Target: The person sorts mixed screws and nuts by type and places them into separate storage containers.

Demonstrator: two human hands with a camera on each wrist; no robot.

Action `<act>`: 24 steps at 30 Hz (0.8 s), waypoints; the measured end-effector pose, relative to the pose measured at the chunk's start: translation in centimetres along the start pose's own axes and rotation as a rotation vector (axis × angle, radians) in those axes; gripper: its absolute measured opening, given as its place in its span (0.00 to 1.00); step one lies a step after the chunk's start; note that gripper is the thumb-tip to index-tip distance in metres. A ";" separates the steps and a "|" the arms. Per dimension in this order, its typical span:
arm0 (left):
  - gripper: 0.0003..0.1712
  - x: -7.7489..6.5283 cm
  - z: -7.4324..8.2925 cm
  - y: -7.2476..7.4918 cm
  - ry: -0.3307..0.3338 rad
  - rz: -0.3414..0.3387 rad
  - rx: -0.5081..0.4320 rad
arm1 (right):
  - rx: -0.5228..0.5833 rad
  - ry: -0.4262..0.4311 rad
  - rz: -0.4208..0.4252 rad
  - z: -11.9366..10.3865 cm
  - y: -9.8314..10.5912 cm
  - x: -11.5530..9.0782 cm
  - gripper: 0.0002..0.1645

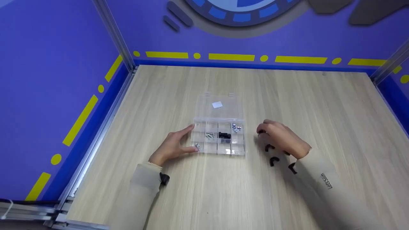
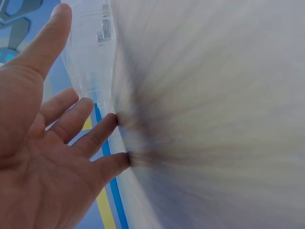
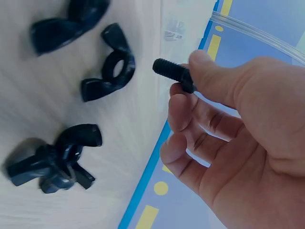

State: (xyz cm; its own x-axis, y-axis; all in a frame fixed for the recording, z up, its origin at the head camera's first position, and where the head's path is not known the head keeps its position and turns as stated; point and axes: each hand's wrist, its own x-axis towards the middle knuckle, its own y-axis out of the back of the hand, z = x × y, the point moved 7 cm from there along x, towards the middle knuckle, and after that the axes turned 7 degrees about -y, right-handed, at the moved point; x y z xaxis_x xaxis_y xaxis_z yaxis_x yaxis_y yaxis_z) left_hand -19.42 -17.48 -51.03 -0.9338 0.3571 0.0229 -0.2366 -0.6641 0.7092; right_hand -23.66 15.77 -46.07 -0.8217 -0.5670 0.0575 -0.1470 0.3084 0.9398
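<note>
A clear compartment box [image 1: 238,148] lies on the table with its lid [image 1: 207,108] folded back. My left hand [image 1: 172,145] is at its left side, thumb at the near corner and forefinger at the far one, fingers fairly straight in the left wrist view. Right of the box, my right hand [image 1: 282,137] pinches a black bolt [image 3: 169,70] between thumb and fingers; its threaded end sticks out and its head is mostly hidden. Black wing nuts [image 3: 125,71] lie under and beside this hand, one group [image 3: 62,160] bunched together.
Inside the box are small silver screws [image 1: 209,135], black parts [image 1: 224,135], and shiny nuts in the far right [image 1: 236,127] and near left [image 1: 197,146] compartments. A white label [image 1: 217,104] is on the lid. Blue panels [image 1: 223,41] wall the wooden table [image 1: 159,95].
</note>
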 end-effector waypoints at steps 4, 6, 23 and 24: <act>0.56 0.0 0.0 0.0 -0.006 0.004 0.005 | 0.022 -0.033 0.013 -0.6 0.2 0.8 0.03; 0.55 0.0 0.0 0.1 -0.014 0.007 0.006 | 0.034 -0.016 0.024 -1.2 0.2 1.2 0.03; 0.55 -0.1 0.3 0.2 -0.055 0.005 0.002 | 0.199 0.163 -0.034 -5.2 0.1 3.3 0.10; 0.55 -0.1 0.3 0.2 -0.055 0.006 0.002 | 0.203 0.163 -0.043 -5.3 0.0 3.4 0.11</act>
State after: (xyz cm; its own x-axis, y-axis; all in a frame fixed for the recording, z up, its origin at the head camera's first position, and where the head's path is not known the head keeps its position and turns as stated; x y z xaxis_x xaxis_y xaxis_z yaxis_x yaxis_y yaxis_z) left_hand -19.28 -17.49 -50.68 -0.9190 0.3888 0.0658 -0.2305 -0.6650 0.7104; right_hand -23.51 9.84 -44.06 -0.7155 -0.6931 0.0883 -0.3007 0.4195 0.8565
